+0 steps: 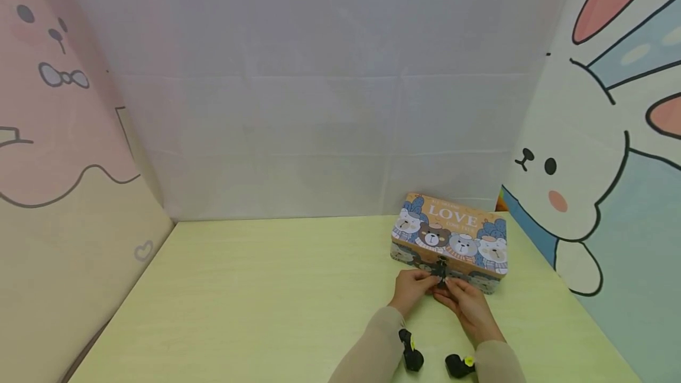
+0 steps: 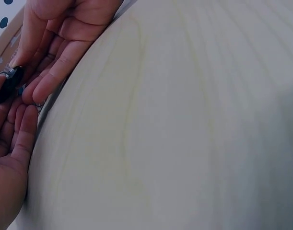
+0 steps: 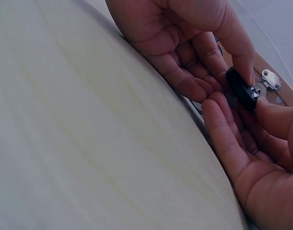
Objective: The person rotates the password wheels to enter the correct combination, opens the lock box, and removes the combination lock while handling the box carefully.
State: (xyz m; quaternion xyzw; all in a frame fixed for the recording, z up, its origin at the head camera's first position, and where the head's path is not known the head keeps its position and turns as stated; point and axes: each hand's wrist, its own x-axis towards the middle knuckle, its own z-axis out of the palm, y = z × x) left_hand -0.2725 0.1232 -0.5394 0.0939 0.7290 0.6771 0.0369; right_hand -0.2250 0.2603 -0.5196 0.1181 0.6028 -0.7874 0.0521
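Observation:
A tin box (image 1: 457,230) with cartoon bears and the word LOVE on its lid sits at the back right of the table, its lid down. At the clasp (image 3: 271,79) on its front is a small black padlock (image 3: 240,88) with a silvery part. My left hand (image 1: 412,288) pinches the padlock from the left, thumb on top. From the other side my right hand (image 1: 470,306) pinches it too, thumb close to the silvery part. The fingertips of both hands meet below the padlock. The fingers partly hide where padlock and clasp join.
A pale yellow table (image 1: 276,300) extends to the left of the box. White cloth (image 1: 319,87) hangs behind it, and a rabbit-printed panel (image 1: 601,205) stands close on the right. Black devices (image 1: 412,356) are worn at both wrists.

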